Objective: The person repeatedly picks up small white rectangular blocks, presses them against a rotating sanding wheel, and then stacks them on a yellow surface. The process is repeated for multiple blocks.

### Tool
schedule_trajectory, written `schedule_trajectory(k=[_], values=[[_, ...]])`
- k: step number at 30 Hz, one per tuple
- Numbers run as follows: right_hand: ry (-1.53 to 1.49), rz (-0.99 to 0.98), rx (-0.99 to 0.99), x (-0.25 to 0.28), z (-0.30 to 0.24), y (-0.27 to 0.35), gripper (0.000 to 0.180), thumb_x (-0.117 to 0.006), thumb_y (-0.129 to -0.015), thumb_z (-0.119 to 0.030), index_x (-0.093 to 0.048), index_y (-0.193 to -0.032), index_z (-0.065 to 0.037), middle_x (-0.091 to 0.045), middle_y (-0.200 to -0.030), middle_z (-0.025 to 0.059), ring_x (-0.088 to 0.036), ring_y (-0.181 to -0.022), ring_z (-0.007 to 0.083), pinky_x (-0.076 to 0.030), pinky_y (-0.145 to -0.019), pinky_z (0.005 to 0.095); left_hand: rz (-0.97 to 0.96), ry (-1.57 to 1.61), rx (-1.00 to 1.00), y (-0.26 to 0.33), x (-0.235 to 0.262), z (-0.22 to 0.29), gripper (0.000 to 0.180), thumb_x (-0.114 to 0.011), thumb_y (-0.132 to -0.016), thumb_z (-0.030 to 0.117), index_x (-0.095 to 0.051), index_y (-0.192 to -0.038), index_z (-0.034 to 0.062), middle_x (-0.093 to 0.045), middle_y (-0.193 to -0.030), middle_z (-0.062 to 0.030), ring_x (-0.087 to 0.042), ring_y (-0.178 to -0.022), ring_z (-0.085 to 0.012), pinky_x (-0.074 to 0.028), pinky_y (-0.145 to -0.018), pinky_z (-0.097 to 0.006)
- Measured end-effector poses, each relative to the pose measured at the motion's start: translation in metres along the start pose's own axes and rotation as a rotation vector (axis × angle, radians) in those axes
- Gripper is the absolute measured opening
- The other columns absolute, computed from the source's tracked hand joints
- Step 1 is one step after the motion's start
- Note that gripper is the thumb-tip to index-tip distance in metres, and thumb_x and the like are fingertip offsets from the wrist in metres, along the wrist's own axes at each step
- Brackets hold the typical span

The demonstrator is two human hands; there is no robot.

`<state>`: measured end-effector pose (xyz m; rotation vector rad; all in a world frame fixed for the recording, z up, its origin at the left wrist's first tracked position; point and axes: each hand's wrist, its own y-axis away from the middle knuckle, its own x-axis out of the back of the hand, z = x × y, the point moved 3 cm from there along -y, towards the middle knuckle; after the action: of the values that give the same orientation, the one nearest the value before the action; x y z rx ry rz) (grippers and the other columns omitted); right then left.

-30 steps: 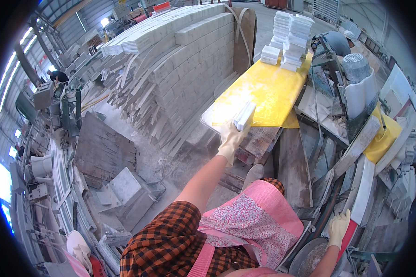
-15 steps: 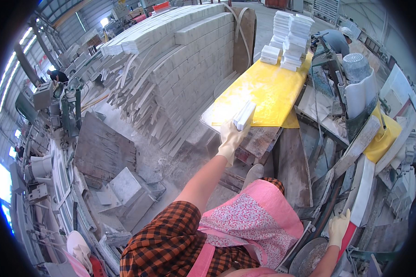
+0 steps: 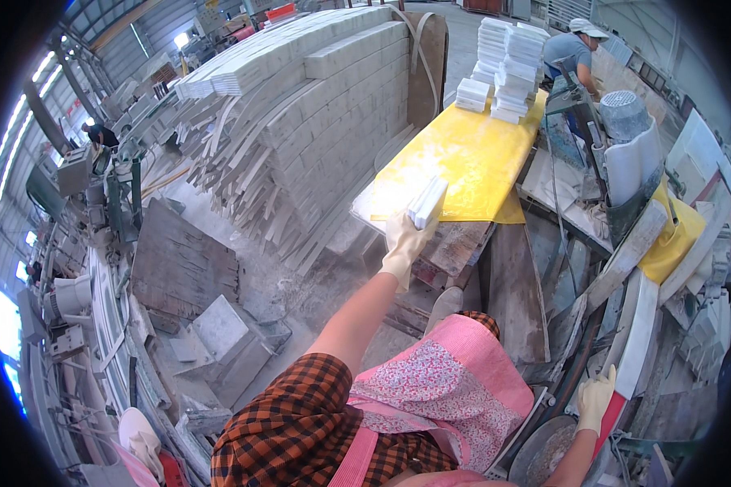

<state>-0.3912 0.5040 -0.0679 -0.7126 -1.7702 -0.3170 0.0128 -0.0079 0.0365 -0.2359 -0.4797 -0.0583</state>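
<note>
My left hand (image 3: pixel 404 242), in a pale cream glove, is closed on a small stack of white stone tiles (image 3: pixel 427 203) at the near end of the yellow-covered table (image 3: pixel 463 172). The tiles stand on edge, side by side. Down at the right, my right hand (image 3: pixel 595 399), also gloved, rests beside the red and white edge of a machine rail (image 3: pixel 640 341), its fingers stretched out and nothing seen in them. Taller piles of white tiles (image 3: pixel 518 69) stand at the table's far end.
A big wall of stacked stone strips (image 3: pixel 341 114) rises left of the table. A motor (image 3: pixel 625 119) and a yellow sheet (image 3: pixel 672 231) are at the right. A co-worker (image 3: pixel 573 53) bends behind the machine. A wooden board (image 3: pixel 183 260) and stone blocks lie at the left.
The co-worker at the far right has raised their head and upper body. My hands and the tiles stay nearly where they were.
</note>
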Motion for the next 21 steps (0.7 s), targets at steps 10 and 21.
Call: schedule_trajectory(k=[10, 21], values=[[0.413, 0.119, 0.244, 0.013, -0.032, -0.003, 0.022, -0.060, -0.082, -0.010, -0.071, -0.067, 0.002, -0.067, -0.070, 0.0172, -0.067, -0.085, 0.0285, -0.030, -0.122, 0.0442, 0.005, -0.063, -0.006, 0.000, 0.002, 0.001, 0.045, -0.078, -0.079, 0.034, -0.072, -0.109, 0.0006, -0.074, -0.093, -0.0199, -0.072, -0.087, -0.0349, -0.055, -0.081, -0.040], [0.515, 0.086, 0.260, 0.026, -0.054, -0.006, 0.025, -0.059, -0.083, -0.012, -0.070, -0.063, 0.000, -0.066, -0.062, 0.0139, -0.066, -0.078, 0.0282, -0.026, -0.124, 0.0439, 0.040, 0.012, 0.015, 0.002, 0.001, 0.004, 0.045, -0.078, -0.079, 0.030, -0.071, -0.113, 0.0024, -0.074, -0.094, -0.0190, -0.072, -0.086, -0.0336, -0.056, -0.081, -0.039]])
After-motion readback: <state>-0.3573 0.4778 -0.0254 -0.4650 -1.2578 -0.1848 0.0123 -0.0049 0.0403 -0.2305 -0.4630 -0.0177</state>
